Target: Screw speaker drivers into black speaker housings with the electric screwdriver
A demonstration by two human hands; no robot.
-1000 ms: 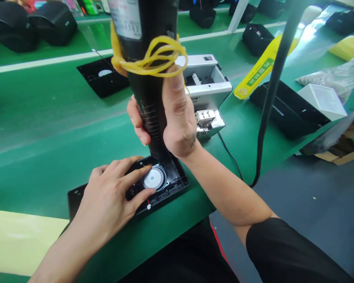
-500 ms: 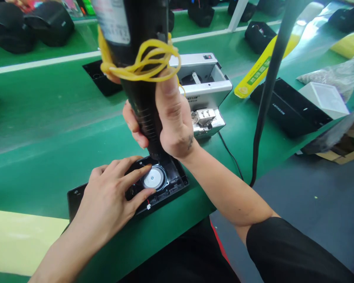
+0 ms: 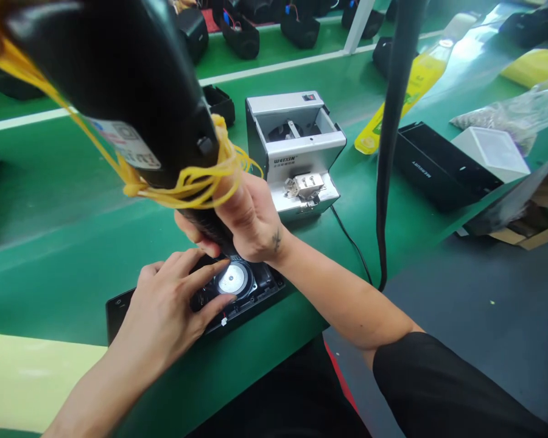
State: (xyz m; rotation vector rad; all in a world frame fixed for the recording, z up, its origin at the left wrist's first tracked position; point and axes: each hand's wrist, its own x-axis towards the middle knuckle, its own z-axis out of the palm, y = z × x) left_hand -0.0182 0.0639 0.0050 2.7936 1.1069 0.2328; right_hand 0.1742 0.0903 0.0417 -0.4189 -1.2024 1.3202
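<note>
My right hand (image 3: 251,219) is wrapped round the lower part of a black electric screwdriver (image 3: 114,79). Yellow rubber bands (image 3: 194,185) are looped about the tool's body and my thumb. The screwdriver leans to the upper left, its lower end over the far edge of a small round speaker (image 3: 232,278); the bit is hidden. That speaker, with its silvery magnet facing up, sits in a black plastic housing (image 3: 119,307). My left hand (image 3: 173,292) rests over the housing, thumb and fingers curved about the speaker's near and far sides. A white connector (image 3: 224,321) lies at the housing's front edge.
A silver screw-feeding machine (image 3: 296,146) stands behind my right hand. A thick black cable (image 3: 388,152) hangs on the right, before a yellow bottle (image 3: 406,91) and a black box (image 3: 445,167). Yellow paper (image 3: 36,383) lies at left. Several black housings (image 3: 301,27) line the back.
The screwdriver's top has tipped to the left and nearer the camera, and my right hand is lower and farther left. My left hand stays on the speaker. The view has shifted slightly.
</note>
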